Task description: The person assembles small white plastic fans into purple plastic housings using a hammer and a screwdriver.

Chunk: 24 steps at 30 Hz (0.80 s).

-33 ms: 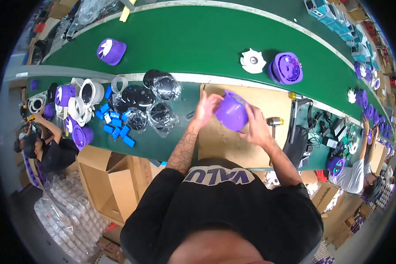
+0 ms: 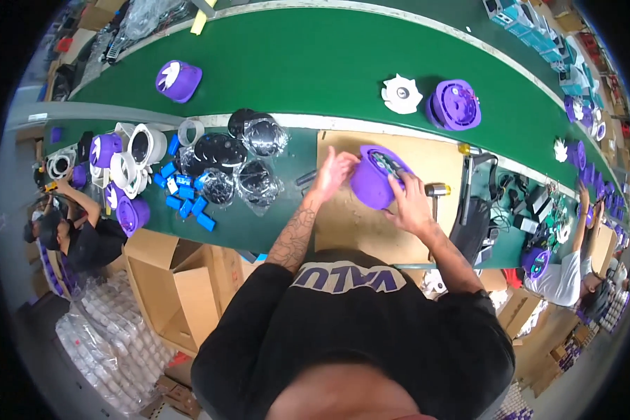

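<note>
Over the tan board (image 2: 336, 231), a purple rounded plastic housing (image 2: 372, 185) is held tilted, its hollow side partly toward me. Inside it a green circuit board (image 2: 386, 163) shows. My right hand (image 2: 411, 206) is closed on its right side, with fingers over the rim. My left hand (image 2: 334, 173) is open beside the housing's left edge, its fingers stretched toward it; it seems just apart from the housing. A hammer (image 2: 437, 191) with a yellowish head lies right of my right hand.
Left on the bench are blue blocks (image 2: 185, 192), wrapped black discs (image 2: 257, 183) and white rings (image 2: 147, 145). A white fan wheel (image 2: 401, 94) and another purple housing (image 2: 455, 105) sit on the green belt (image 2: 294, 63). An open carton (image 2: 178, 294) stands left of me; co-workers sit at both sides.
The purple housing has turned, so its hollow side and circuit board now show, and it has shifted slightly right. My left hand has come away from its edge.
</note>
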### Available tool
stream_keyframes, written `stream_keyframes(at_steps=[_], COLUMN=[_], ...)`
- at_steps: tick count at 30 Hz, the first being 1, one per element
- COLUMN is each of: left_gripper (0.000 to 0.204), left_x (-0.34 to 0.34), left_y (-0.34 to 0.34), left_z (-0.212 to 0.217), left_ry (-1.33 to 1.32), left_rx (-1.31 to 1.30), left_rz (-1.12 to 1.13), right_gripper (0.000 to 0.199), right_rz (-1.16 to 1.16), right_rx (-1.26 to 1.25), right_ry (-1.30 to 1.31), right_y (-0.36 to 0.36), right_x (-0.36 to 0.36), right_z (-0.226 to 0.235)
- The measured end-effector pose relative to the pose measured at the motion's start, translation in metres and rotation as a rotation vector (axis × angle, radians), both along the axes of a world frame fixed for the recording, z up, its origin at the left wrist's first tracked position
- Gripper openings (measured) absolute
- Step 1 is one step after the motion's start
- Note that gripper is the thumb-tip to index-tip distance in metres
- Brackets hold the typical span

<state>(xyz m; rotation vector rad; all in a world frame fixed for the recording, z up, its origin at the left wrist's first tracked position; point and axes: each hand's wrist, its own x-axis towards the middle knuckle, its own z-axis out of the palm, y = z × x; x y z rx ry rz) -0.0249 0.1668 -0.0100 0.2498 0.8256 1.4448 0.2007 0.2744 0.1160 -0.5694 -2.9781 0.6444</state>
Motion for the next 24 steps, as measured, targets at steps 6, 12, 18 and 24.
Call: stream_keyframes(at_steps=[6,12,18,24], left_gripper=[0.034,0.052,0.049,0.043], left_x=[0.039,0.02,0.014,0.008], left_y=[-0.023,-0.041,-0.055,-0.109], left_z=[-0.001,-0.005,0.009,0.005], left_ry=[1.198,1.896,2.016,1.933], left_rx=[-0.406,-0.409,-0.343,-0.843], left_rz=[-0.022,-0.257,-0.14,-0.453], right_gripper=[0.059,0.064,0.046,0.039], right_rz=[0.146,0.081,-0.48,-0.633], right_rx=[0.007,-0.019,-0.273,-0.439], right_ry=[-0.079,-0.028,0.299,0.191], right_y=[-0.058,-0.093,-0.079,-0.076], right_x=[0.096,0.102,0.131,0.196], right_z=[-0.023,-0.017,-0.025,-0.06])
